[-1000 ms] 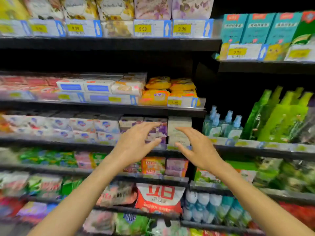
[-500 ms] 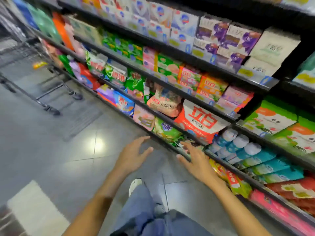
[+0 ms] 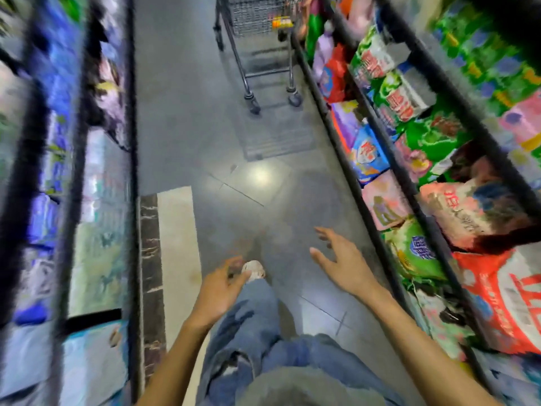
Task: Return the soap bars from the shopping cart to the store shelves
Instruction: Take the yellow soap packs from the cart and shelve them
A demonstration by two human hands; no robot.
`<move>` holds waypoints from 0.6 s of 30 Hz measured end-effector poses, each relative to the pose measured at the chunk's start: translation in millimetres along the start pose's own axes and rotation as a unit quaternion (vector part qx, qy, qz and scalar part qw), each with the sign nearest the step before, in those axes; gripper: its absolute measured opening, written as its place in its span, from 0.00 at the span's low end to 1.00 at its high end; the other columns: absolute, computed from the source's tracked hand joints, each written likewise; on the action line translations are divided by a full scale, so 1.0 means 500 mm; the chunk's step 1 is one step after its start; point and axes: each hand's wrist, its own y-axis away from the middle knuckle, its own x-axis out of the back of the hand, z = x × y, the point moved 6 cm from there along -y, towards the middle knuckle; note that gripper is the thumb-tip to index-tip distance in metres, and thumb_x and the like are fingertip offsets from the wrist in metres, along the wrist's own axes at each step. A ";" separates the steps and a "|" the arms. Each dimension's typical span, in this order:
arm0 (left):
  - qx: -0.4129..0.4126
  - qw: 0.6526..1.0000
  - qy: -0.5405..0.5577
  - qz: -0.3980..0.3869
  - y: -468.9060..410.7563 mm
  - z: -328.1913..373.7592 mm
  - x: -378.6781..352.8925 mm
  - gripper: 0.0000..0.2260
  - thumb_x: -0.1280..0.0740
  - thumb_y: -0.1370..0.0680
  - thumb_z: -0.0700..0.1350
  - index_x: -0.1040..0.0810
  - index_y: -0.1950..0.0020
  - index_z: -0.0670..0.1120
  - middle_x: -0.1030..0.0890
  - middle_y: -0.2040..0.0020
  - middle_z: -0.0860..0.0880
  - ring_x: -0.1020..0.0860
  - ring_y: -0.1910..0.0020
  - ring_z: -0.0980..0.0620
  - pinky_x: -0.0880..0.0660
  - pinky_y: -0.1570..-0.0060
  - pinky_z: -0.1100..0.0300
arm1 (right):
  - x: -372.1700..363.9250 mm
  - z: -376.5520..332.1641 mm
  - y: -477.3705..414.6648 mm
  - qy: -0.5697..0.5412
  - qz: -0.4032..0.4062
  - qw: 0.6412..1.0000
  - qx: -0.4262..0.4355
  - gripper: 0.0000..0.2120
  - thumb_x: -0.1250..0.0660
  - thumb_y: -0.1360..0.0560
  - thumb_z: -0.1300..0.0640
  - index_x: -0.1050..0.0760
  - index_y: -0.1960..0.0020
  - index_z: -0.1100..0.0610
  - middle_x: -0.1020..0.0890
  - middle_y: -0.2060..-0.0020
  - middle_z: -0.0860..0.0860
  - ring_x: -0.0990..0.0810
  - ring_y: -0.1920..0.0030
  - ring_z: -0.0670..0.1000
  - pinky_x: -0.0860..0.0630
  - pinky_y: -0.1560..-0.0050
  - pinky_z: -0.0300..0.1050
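The metal shopping cart stands up the aisle at the top centre, close against the right shelves; something small and orange-yellow shows inside its basket. No soap bar can be made out clearly in this blurred frame. My left hand hangs low over my jeans leg with relaxed fingers and holds nothing. My right hand is spread open over the floor, also without anything in it. Both hands are well short of the cart.
Store shelves packed with green, red and pink detergent bags line the right side. A blurred shelf unit runs along the left. Grey tiled floor lies between them. My shoe steps forward.
My view has swung from the soap shelves down and along the aisle, so the cart now lies ahead. Both hands dropped from shelf height, still holding nothing.
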 end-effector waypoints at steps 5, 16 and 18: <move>0.036 0.999 0.015 0.017 -0.115 -0.019 0.126 0.19 0.35 0.22 0.51 0.29 0.32 0.49 0.23 0.37 0.47 0.22 0.43 0.48 0.27 0.41 0.54 | -0.025 -0.102 -0.165 0.019 -0.029 0.999 0.011 0.23 0.35 0.24 0.50 0.32 0.30 0.54 0.23 0.38 0.54 0.24 0.39 0.54 0.31 0.40 0.46; -0.007 0.996 0.044 0.083 -0.472 0.130 0.405 0.19 0.36 0.22 0.50 0.29 0.32 0.47 0.23 0.36 0.47 0.23 0.42 0.49 0.30 0.41 0.59 | -0.014 -0.180 -0.457 -0.014 -0.023 0.998 -0.048 0.22 0.34 0.23 0.53 0.31 0.32 0.59 0.23 0.38 0.55 0.24 0.39 0.55 0.29 0.41 0.47; -0.006 0.995 0.053 0.089 -0.545 0.152 0.441 0.19 0.36 0.22 0.49 0.29 0.32 0.46 0.23 0.36 0.47 0.23 0.41 0.49 0.32 0.44 0.63 | -0.016 -0.183 -0.532 -0.011 -0.028 0.998 -0.053 0.22 0.34 0.23 0.53 0.31 0.32 0.59 0.22 0.39 0.56 0.24 0.40 0.55 0.30 0.41 0.46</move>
